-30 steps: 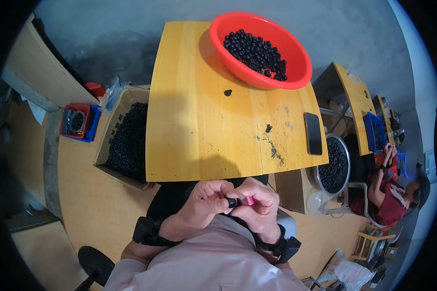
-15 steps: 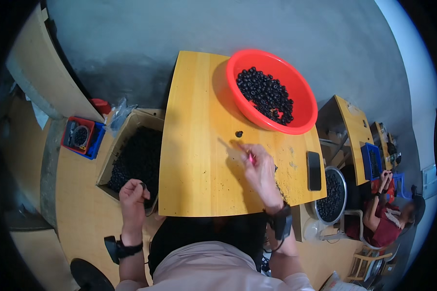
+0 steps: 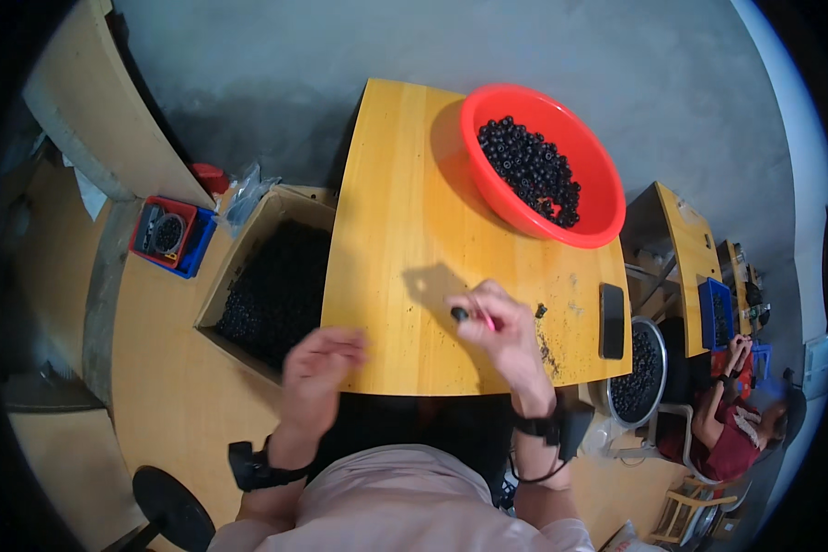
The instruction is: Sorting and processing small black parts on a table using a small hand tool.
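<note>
My right hand [image 3: 504,336] is closed above the yellow table. At its fingertips it pinches a small round black part [image 3: 459,314], and a slim pink object [image 3: 488,322] shows between the fingers; its full shape is hidden. My left hand [image 3: 320,370] is over the table's front left corner, smeared by motion, and whether it holds anything cannot be made out. A red basin [image 3: 607,198] on the far right of the table holds many black ring-shaped parts [image 3: 529,170]. Left of the table, a cardboard box [image 3: 225,276] is filled with small black parts [image 3: 281,285].
A dark phone [image 3: 611,321] and a black scrap [image 3: 541,311] lie on the table [image 3: 377,239], with crumbs about. Right of it stands a metal bowl [image 3: 655,405] of black parts. A seated person [image 3: 731,428] works farther right. Red and blue trays [image 3: 191,253] sit at left.
The black part that stood on the table near the basin is now in my right hand, which has drawn nearer. My left hand has moved right, from the box toward the table.
</note>
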`<state>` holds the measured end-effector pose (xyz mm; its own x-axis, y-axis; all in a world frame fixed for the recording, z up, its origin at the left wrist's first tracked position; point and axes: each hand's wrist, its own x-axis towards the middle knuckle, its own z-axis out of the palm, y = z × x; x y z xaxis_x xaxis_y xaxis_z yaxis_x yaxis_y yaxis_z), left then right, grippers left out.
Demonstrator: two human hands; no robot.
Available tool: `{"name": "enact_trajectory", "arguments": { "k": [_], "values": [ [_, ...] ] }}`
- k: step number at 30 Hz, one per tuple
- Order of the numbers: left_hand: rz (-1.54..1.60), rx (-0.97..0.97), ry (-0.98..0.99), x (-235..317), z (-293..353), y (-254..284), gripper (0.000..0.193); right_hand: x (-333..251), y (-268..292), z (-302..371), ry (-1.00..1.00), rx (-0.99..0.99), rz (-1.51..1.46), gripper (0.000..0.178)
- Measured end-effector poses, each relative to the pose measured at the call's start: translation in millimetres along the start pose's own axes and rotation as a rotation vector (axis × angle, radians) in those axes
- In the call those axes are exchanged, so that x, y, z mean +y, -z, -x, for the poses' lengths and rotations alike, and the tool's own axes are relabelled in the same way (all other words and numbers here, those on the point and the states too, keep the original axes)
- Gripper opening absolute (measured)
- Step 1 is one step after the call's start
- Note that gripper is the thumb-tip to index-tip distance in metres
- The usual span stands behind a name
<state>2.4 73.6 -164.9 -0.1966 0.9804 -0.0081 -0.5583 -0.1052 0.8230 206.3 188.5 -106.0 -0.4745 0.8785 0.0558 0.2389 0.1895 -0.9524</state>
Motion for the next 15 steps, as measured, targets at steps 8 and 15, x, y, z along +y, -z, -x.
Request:
{"name": "enact_trajectory", "arguments": {
  "k": [8,15],
  "values": [
    [0.291,-0.326,0.314,-22,20,-77,0.020,-6,-22,88,0.072,0.004,-0.394,0.032],
    [0.324,-0.415,0.379,-33,40,-85,0.019,-16,-18,114,0.031,0.029,-0.505,0.020]
  ]
}}
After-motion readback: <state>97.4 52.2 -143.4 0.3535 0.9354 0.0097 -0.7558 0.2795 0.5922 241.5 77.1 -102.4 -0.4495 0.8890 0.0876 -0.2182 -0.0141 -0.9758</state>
